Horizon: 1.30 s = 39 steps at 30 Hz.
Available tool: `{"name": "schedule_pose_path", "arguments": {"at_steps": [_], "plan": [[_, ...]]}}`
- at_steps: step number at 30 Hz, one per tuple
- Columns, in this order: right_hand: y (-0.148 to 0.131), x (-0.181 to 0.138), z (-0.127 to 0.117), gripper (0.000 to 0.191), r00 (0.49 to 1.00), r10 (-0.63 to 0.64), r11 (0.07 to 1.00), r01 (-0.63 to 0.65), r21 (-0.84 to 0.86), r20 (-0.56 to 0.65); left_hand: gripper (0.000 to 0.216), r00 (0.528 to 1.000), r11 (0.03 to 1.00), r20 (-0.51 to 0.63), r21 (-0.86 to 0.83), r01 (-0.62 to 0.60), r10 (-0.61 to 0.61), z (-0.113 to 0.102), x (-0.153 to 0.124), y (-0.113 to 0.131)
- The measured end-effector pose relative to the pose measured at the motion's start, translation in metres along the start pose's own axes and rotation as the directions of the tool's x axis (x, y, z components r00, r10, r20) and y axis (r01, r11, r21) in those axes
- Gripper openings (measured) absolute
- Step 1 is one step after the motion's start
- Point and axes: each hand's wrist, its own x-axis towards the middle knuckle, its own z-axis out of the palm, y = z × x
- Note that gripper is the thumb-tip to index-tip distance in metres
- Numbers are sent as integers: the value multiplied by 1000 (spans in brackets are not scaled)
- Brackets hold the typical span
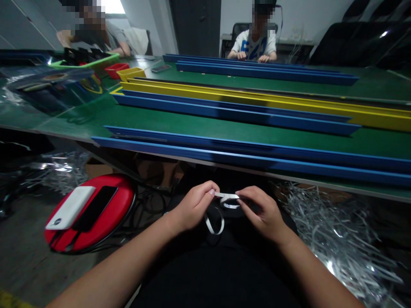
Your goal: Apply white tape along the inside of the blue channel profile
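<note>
A narrow white strip (226, 195) is stretched between my two hands above my lap. My left hand (196, 204) pinches one end between thumb and fingers. With thumb and fingertips my right hand (261, 210) grips the strip a short way to the right. Below the taut stretch, part of the strip curls near my right fingertips and shows small dark print. A loose loop of white strip (215, 233) hangs under my left hand against my dark clothing.
Long blue channels (224, 156) lie along the near edge of the green table (192, 126), with a yellow channel (272, 100) behind. A red stool (118, 209) at left carries a white power bank (71, 206) and a black phone (96, 208). Shredded strips (337, 239) heap at right. Two people sit opposite.
</note>
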Motion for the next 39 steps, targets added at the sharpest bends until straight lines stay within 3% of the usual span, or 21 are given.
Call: {"name": "schedule_pose_path", "arguments": {"at_steps": [5, 13, 19, 26, 32, 39], "plan": [[-3, 2, 4, 17, 979, 167, 985, -171, 26, 115, 23, 998, 980, 47, 196, -46, 38, 2, 3, -2], [-2, 5, 4, 21, 940, 170, 951, -236, 201, 297, 21, 991, 968, 131, 242, -58, 27, 4, 3, 2], [6, 7, 4, 15, 940, 251, 921, -305, 241, 232, 24, 984, 947, 167, 303, -109, 59, 2, 2, 3], [3, 3, 6, 14, 982, 172, 983, -176, 45, 82, 33, 988, 928, 153, 367, -58, 1, 13, -2, 3], [-5, -3, 13, 15, 991, 79, 962, -48, -267, 105, 22, 997, 896, 50, 437, -77, 60, 23, -1, -1], [-7, -7, 19, 14, 989, 42, 920, 18, -392, 142, 16, 995, 850, 72, 518, -96, 68, 21, 1, 0]]}}
